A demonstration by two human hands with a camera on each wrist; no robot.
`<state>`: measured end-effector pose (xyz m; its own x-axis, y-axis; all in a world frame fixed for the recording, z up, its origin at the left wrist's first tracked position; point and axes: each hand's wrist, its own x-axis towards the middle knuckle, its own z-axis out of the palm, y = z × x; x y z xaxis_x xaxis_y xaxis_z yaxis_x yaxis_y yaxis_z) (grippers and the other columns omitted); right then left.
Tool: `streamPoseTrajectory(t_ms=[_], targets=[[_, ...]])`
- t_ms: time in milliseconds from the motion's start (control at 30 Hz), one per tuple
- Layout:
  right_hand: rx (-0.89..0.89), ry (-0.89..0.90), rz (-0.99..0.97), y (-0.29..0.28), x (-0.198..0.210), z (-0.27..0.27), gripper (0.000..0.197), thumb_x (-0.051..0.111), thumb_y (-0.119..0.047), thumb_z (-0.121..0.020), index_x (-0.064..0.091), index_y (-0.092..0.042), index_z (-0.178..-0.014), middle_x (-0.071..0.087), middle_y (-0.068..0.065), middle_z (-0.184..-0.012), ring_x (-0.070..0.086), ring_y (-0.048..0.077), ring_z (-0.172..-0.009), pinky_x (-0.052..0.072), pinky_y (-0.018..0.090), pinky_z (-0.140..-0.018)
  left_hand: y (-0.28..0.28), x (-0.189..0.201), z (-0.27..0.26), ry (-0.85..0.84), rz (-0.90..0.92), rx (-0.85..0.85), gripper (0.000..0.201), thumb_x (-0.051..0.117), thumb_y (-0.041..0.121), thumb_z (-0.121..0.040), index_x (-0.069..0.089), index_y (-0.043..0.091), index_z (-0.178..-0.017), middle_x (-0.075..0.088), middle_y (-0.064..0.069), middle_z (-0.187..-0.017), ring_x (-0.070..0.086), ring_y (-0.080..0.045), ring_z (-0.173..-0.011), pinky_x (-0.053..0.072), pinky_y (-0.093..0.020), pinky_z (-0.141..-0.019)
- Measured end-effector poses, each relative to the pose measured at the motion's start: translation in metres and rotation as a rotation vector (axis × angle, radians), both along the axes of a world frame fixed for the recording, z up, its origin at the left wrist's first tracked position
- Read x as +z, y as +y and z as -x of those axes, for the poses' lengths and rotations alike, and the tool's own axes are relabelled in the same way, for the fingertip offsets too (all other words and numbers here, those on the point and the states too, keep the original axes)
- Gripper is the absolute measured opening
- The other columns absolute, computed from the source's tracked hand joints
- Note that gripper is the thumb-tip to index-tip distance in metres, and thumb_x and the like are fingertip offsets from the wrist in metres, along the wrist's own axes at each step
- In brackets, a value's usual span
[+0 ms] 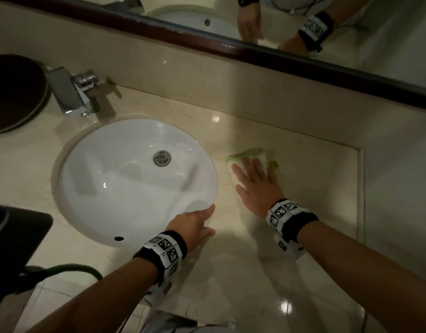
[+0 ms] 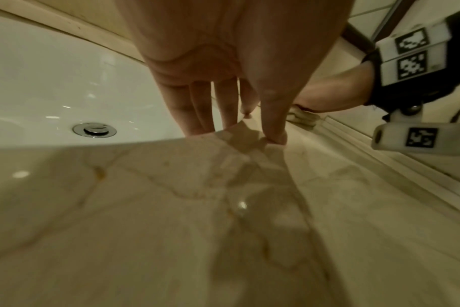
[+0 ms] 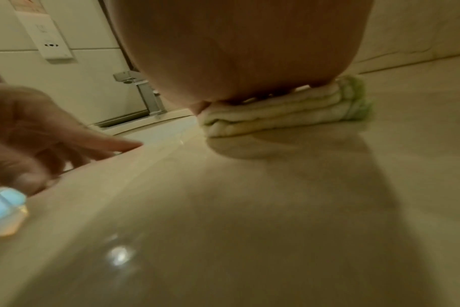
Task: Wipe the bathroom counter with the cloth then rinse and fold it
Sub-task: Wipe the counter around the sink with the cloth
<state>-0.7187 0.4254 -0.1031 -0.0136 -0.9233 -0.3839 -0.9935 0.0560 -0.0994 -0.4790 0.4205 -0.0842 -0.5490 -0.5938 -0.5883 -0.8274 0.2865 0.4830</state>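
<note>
Glossy cream marble counter w/ a white sink set in, faucet behind, mirror along the back wall. Right hand presses flat, fingers straight and slightly spread, on the folded green-edged cloth, which lies just right of the basin; left hand rests at the rim, fingers relaxed, holding nothing. Risk, imo: polished stone looks slick, so the bundle could slide out from under the palm or unfold mid-stroke.

counter: beige marble | inset: white sink | on it: folded cloth, faucet
</note>
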Motion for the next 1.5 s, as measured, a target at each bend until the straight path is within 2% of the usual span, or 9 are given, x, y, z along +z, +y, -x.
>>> streamPoseTrajectory(t_ms=[133, 267, 433, 767, 900, 1000, 1233, 1333, 1500], targets=[[-0.084, 0.012, -0.079, -0.044, 0.000, 0.023, 0.058, 0.017, -0.048, -0.100, -0.010, -0.041, -0.151, -0.020, -0.004, -0.161, -0.015, 0.023, -0.148, -0.012, 0.051, -0.115, -0.002, 0.000, 0.001, 0.002, -0.027, 0.020, 0.067, 0.056, 0.049, -0.091, 0.024, 0.039, -0.149, 0.051, 0.005, -0.140, 0.051, -0.019, -0.122, 0.038, -0.031, -0.105], [-0.232, 0.003, -0.144, -0.091, 0.003, 0.030, 0.059, 0.018, -0.049, -0.100, -0.014, -0.043, -0.149, -0.023, -0.006, -0.160, -0.017, 0.023, -0.148, -0.009, 0.053, -0.116, -0.004, 0.000, 0.000, 0.020, -0.058, 0.043, 0.068, 0.060, 0.048, -0.089, 0.027, 0.038, -0.148, 0.048, 0.008, -0.143, 0.051, -0.017, -0.122, 0.037, -0.030, -0.107], [-0.313, -0.015, -0.181, -0.107, 0.007, 0.015, 0.059, 0.017, -0.046, -0.100, -0.015, -0.041, -0.149, -0.025, -0.002, -0.159, -0.019, 0.026, -0.147, -0.006, 0.058, -0.116, -0.007, -0.001, 0.000, 0.058, -0.089, 0.063, 0.068, 0.063, 0.047, -0.088, 0.031, 0.038, -0.147, 0.050, 0.009, -0.141, 0.058, -0.012, -0.109, 0.040, -0.027, -0.102], [-0.169, -0.015, -0.100, -0.050, 0.005, -0.046, 0.058, 0.017, -0.046, -0.101, -0.010, -0.037, -0.152, -0.020, 0.002, -0.161, -0.016, 0.028, -0.148, -0.010, 0.056, -0.115, -0.013, -0.003, -0.001, 0.001, -0.057, -0.038, 0.071, 0.058, 0.053, -0.089, 0.021, 0.043, -0.149, 0.054, 0.003, -0.137, 0.052, -0.022, -0.122, 0.041, -0.031, -0.101], [-0.185, 0.003, -0.076, -0.008, 0.004, -0.057, 0.059, 0.015, -0.048, -0.100, -0.008, -0.035, -0.153, -0.018, 0.002, -0.161, -0.016, 0.028, -0.148, -0.009, 0.056, -0.115, -0.014, -0.006, -0.006, -0.019, -0.011, -0.158, 0.072, 0.049, 0.057, -0.092, 0.011, 0.041, -0.151, 0.060, -0.005, -0.123, 0.057, -0.027, -0.110, 0.047, -0.039, -0.092], [-0.233, 0.011, -0.101, 0.019, 0.004, -0.066, 0.058, 0.014, -0.047, -0.102, -0.012, -0.035, -0.152, -0.022, 0.002, -0.160, -0.019, 0.027, -0.147, -0.005, 0.057, -0.117, -0.012, -0.007, -0.010, -0.007, 0.023, -0.232, 0.070, 0.044, 0.051, -0.095, 0.006, 0.036, -0.151, 0.062, -0.007, -0.114, 0.060, -0.029, -0.101, 0.050, -0.042, -0.087], [-0.342, 0.007, -0.110, 0.023, 0.008, -0.082, 0.059, 0.018, -0.044, -0.102, -0.012, -0.034, -0.152, -0.021, 0.002, -0.161, -0.018, 0.026, -0.148, -0.004, 0.057, -0.117, -0.033, -0.010, -0.041, 0.009, 0.106, -0.228, 0.052, 0.034, 0.046, -0.100, 0.027, 0.033, -0.149, 0.050, 0.000, -0.140, 0.050, -0.024, -0.124, 0.041, -0.038, -0.102], [-0.397, -0.002, -0.084, 0.015, 0.006, -0.087, 0.060, 0.020, -0.043, -0.101, -0.011, -0.034, -0.152, -0.020, 0.003, -0.161, -0.017, 0.028, -0.148, -0.005, 0.058, -0.116, -0.054, -0.009, -0.052, 0.018, 0.163, -0.153, 0.045, 0.038, 0.041, -0.100, 0.040, 0.030, -0.143, 0.050, 0.001, -0.140, 0.051, -0.022, -0.123, 0.041, -0.035, -0.102], [-0.449, -0.021, -0.057, -0.021, 0.000, -0.091, 0.061, 0.020, -0.043, -0.101, -0.012, -0.033, -0.152, -0.019, 0.007, -0.161, -0.015, 0.033, -0.147, -0.002, 0.062, -0.115, -0.076, -0.003, -0.072, -0.054, 0.218, -0.061, 0.043, 0.042, 0.036, -0.098, 0.045, 0.029, -0.140, 0.050, 0.001, -0.139, 0.052, -0.024, -0.121, 0.043, -0.035, -0.100]])
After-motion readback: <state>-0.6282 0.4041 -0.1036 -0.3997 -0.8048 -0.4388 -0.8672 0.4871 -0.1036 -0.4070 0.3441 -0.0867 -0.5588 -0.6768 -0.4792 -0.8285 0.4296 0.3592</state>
